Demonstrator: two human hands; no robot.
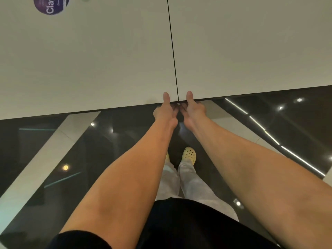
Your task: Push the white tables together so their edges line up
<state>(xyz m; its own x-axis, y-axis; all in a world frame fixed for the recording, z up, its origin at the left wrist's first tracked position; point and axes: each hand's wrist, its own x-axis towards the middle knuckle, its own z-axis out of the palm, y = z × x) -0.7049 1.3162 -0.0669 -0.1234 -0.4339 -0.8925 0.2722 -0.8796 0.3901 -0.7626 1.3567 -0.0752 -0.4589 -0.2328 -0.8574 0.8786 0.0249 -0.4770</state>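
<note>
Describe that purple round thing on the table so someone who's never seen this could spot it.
Two white tabletops fill the upper view, the left table and right table split by a thin dark seam. Far up the left table, cut by the picture's top edge, lies a purple disc lettered "Clay". Nothing else on either top is coloured.

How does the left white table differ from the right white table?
The left table carries a round purple sticker; the right table shows none. The left hand grips the left table's near edge, the right hand the right table's. Both are white, near edges level.
</note>
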